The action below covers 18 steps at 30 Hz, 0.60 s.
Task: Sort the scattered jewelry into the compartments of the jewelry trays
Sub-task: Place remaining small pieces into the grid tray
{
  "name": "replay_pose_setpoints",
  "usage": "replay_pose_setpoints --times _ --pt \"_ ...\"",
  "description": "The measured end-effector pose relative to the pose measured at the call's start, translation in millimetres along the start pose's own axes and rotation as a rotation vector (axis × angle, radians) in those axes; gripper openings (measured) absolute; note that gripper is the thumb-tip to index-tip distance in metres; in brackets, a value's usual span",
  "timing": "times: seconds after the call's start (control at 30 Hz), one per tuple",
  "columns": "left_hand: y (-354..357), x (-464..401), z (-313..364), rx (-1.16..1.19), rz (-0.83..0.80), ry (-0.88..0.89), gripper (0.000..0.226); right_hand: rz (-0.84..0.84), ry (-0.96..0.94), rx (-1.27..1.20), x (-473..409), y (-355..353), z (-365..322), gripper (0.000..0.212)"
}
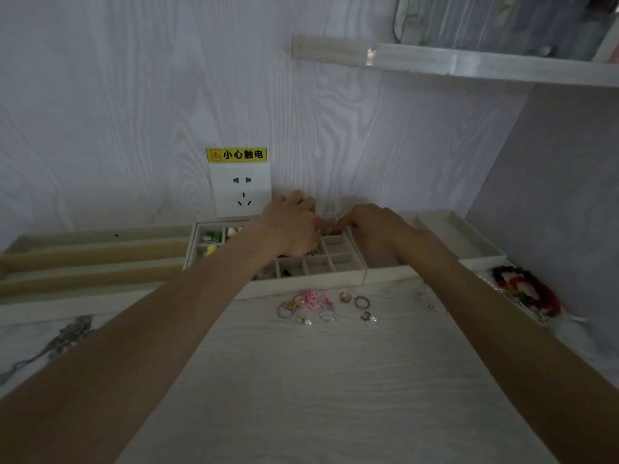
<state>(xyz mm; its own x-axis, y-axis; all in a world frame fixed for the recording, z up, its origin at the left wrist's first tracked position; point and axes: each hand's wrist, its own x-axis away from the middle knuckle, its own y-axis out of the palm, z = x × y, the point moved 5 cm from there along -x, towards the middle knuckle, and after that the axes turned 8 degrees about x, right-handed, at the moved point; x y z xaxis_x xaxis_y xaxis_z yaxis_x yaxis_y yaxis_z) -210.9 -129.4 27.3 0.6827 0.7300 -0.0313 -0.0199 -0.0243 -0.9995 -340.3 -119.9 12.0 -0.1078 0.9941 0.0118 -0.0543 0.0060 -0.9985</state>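
A small silver ring (335, 228) is pinched between both hands (294, 226) (375, 226) over the far compartments of the beige gridded jewelry tray (338, 262).

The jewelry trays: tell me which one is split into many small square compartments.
The middle tray, under both hands. The left tray has long padded rolls, and the right tray has wide open sections.

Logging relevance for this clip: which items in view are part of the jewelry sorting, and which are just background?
Part of the job: grid tray; long-slot tray; right tray; rings; red bead bracelets; grey chain; left hand; right hand.

Background: wall socket; yellow warning sticker; shelf.
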Motion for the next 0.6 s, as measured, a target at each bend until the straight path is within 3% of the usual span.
replay_pose_setpoints --times 0.6 --pt "2 -4 1 -0.080 -0.086 -0.014 0.043 -0.039 -0.004 -0.042 7 -15 -4 0.047"
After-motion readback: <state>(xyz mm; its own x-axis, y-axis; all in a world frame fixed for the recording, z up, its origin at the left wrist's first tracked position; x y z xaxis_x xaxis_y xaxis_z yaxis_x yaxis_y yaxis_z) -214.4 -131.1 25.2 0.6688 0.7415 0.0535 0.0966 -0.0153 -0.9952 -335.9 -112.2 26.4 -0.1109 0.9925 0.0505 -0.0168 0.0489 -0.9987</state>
